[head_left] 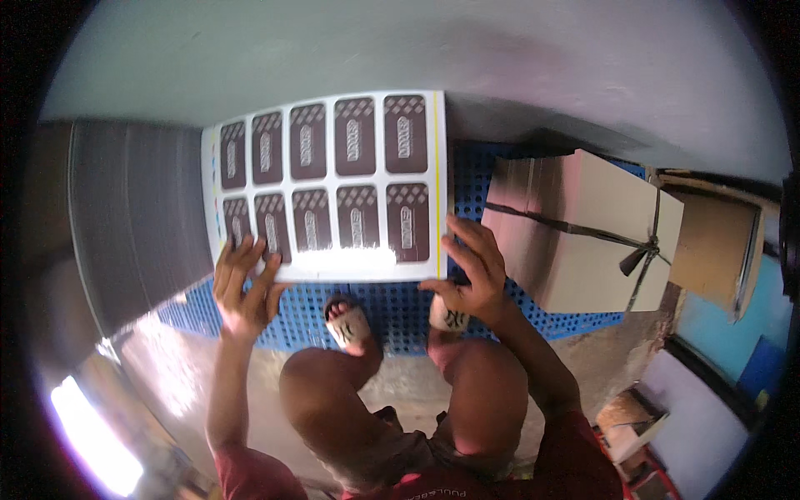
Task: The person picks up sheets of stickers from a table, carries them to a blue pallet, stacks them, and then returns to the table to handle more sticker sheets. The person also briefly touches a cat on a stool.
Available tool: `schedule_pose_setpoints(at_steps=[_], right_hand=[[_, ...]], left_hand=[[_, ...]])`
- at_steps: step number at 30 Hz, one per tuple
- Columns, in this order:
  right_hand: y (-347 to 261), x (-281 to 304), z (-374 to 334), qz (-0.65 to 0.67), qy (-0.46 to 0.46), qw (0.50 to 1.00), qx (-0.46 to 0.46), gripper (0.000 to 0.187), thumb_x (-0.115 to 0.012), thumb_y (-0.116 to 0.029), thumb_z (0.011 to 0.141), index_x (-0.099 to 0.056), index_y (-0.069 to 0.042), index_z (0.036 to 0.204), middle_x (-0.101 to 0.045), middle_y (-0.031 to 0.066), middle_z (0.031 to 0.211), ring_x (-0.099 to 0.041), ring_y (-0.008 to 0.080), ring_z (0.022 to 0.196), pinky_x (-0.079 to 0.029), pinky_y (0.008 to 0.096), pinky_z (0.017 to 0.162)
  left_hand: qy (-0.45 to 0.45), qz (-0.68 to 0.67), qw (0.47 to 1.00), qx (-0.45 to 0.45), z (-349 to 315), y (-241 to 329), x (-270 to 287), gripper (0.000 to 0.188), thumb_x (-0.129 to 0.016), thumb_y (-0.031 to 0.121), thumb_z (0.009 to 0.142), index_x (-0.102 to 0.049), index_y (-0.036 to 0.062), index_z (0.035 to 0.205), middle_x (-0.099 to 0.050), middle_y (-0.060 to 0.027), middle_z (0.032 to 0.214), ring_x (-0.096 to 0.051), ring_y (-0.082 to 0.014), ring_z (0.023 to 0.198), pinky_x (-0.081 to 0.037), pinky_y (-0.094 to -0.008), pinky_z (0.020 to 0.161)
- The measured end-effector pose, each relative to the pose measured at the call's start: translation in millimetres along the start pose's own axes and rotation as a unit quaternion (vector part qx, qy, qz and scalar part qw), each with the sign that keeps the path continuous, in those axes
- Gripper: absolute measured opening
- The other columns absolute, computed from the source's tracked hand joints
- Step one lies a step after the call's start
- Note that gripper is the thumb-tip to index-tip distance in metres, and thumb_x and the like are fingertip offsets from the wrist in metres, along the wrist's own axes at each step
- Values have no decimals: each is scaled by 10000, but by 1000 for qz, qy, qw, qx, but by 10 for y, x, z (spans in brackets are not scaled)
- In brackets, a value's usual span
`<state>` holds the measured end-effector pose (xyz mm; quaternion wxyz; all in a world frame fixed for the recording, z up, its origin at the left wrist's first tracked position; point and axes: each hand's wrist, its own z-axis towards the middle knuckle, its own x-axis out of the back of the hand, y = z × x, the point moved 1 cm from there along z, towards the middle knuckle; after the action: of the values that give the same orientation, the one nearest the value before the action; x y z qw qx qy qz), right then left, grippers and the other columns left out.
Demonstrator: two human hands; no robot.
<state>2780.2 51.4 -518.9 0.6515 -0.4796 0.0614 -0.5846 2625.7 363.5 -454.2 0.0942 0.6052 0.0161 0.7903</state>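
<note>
Fronting grey wall (333, 50): sheet (325, 185), blue platform (400, 321)

Pale sheet (323, 181), ten dark rounded panels (354, 137), two rows of five. Left hand (242, 292): fingers over near-left corner. Right hand (477, 271): at near-right corner; grip hard to judge. Grey stack (154, 221) left, tied pale stack (587, 262) right, blue mat (400, 321) underfoot.

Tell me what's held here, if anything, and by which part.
The printed sheet: left hand at its near left corner, right hand at its near right corner; whether it's lifted can't be told.
</note>
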Motion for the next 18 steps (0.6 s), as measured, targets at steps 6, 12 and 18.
schedule_pose_setpoints(at_steps=[6, 12, 18], right_hand=[[-578, 426, 148, 173, -31, 921, -348, 499, -738, -115, 808, -538, -2, 1251, -545, 179, 1305, -534, 270, 1194, -431, 411, 1001], [-1148, 899, -547, 116, -170, 875, -439, 385, -672, -191, 894, -557, 26, 1190, -655, 179, 1099, -648, 246, 1001, -523, 364, 864], [-1161, 1825, -1945, -12, -242, 819, -520, 383, -697, -263, 872, -603, 13, 1120, -675, 165, 1046, -657, 210, 955, -523, 342, 809]], left_hand=[[-74, -23, 992, 97, 215, 114, 154, 417, -708, 309, 810, -646, 135, 1183, -568, -114, 1306, -494, -293, 1262, -331, -515, 1098], [-69, -80, 973, 205, 189, 641, 520, 632, -691, 347, 832, -458, 156, 1388, -423, -158, 1433, -367, -312, 1355, -221, -543, 1136], [-50, -277, 816, 504, -1188, 1806, 375, 597, -712, 313, 834, -523, -18, 1294, -612, -259, 1173, -594, -365, 1117, -470, -408, 950]])
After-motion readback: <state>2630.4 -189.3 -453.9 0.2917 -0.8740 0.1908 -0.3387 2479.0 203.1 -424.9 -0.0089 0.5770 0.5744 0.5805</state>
